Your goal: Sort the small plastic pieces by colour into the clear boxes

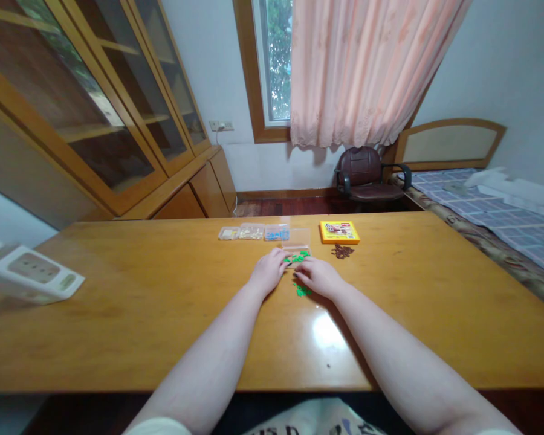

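Note:
A clear open box (296, 246) holding green pieces (301, 257) stands on the table. My left hand (271, 269) is at the box's left side, its fingers bent and touching the near edge. Over the box's near right part, my right hand (318, 276) has its fingers curled; whether a small piece is between them cannot be made out. A loose pile of green pieces (302, 290) lies just below my right hand. Further right sits a pile of brown pieces (343, 251), in front of a yellow flat box (339, 232).
Left of the green box is a clear box with blue pieces (276, 233), then two with pale pieces (251, 232) (229, 233). A white device (31, 272) stands at the table's (140, 326) left. Beyond are a chair (365, 172) and a bed (494, 199).

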Available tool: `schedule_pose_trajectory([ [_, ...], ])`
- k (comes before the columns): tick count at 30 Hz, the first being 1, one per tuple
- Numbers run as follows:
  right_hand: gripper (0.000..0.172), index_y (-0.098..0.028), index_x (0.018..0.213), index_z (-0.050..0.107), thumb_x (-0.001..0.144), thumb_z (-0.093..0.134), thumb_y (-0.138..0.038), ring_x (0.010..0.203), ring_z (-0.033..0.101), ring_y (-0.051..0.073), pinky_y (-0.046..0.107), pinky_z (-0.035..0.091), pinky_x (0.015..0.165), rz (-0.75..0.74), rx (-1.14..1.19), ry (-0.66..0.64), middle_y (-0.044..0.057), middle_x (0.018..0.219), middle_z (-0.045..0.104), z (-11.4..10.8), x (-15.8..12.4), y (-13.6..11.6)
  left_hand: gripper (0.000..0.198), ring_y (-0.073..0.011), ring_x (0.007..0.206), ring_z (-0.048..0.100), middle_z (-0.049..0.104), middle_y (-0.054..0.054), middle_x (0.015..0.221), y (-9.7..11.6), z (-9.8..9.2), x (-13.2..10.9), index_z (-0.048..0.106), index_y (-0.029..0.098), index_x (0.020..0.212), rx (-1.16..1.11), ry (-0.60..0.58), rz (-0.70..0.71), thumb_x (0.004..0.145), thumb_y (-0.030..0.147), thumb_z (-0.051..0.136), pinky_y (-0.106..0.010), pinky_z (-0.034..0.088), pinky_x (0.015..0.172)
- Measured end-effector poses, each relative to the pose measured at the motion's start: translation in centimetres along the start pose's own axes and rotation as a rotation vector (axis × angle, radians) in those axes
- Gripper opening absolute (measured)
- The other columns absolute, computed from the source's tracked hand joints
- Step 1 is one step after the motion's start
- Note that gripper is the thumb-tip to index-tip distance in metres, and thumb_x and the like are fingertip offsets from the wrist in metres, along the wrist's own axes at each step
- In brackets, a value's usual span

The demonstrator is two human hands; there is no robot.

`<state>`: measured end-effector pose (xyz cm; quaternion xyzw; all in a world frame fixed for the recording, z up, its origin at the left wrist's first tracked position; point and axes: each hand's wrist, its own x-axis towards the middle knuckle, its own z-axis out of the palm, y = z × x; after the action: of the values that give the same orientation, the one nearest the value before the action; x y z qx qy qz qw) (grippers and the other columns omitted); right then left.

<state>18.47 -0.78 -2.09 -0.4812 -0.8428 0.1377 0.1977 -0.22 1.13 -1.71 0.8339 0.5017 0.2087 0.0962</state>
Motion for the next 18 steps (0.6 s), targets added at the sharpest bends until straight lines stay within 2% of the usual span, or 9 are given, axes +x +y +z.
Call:
schedule_pose_trajectory([
  [3,0.013,-0.022,0.088,0.069,0.083,0.059,-0.028,0.081,0.059,0.015,0.025,0.043,0.072,-0.029,-0.013,-0.064,0.004,0.09,0.066,-0.2,-0.1,-0.3,0.018,-0.0168,0.091,0.059,0.06,-0.003,0.1,-0.4,-0.7,-0.4,0.062,0.023,0.1,0.036,-0.042,-0.034,0.088,0.025,0.049,-0.027,0.045,0.081],
  [7,0.017,-0.023,0.088,0.071,0.084,0.058,-0.032,0.081,0.059,0.015,0.024,0.042,0.071,-0.083,-0.041,-0.111,0.003,0.087,0.066,-0.3,-0.3,-0.5,0.011,-0.0172,0.085,0.06,0.062,-0.003,0.093,-0.7,-1.2,-1.1,0.063,0.023,0.089,0.118,-0.216,-0.036,0.083,0.03,0.058,-0.026,0.045,0.076],
  [9,0.018,-0.024,0.088,0.072,0.084,0.057,-0.033,0.081,0.06,0.016,0.024,0.042,0.071,-0.095,-0.071,-0.13,0.003,0.087,0.067,-0.2,-0.3,-0.7,0.011,-0.0177,0.084,0.06,0.062,-0.003,0.091,-0.7,-1.1,-1.2,0.062,0.023,0.089,0.142,-0.265,-0.032,0.081,0.03,0.06,-0.026,0.045,0.073],
  [15,0.019,-0.023,0.082,0.073,0.085,0.054,-0.028,0.073,0.06,0.016,0.024,0.041,0.066,-0.093,-0.197,-0.165,0.004,0.083,0.068,0.0,-0.2,-0.8,0.011,-0.02,0.081,0.062,0.064,-0.005,0.088,-0.5,-0.4,-1.1,0.061,0.021,0.086,0.178,-0.299,-0.074,0.085,0.029,0.054,-0.028,0.045,0.07],
  [18,0.02,-0.022,0.083,0.072,0.085,0.053,-0.027,0.074,0.06,0.016,0.024,0.041,0.065,-0.093,-0.218,-0.153,0.005,0.086,0.067,0.1,-0.1,-0.9,0.012,-0.0198,0.08,0.061,0.063,-0.005,0.087,-0.4,-0.3,-1.0,0.061,0.02,0.086,0.158,-0.27,-0.071,0.086,0.028,0.053,-0.029,0.045,0.069],
])
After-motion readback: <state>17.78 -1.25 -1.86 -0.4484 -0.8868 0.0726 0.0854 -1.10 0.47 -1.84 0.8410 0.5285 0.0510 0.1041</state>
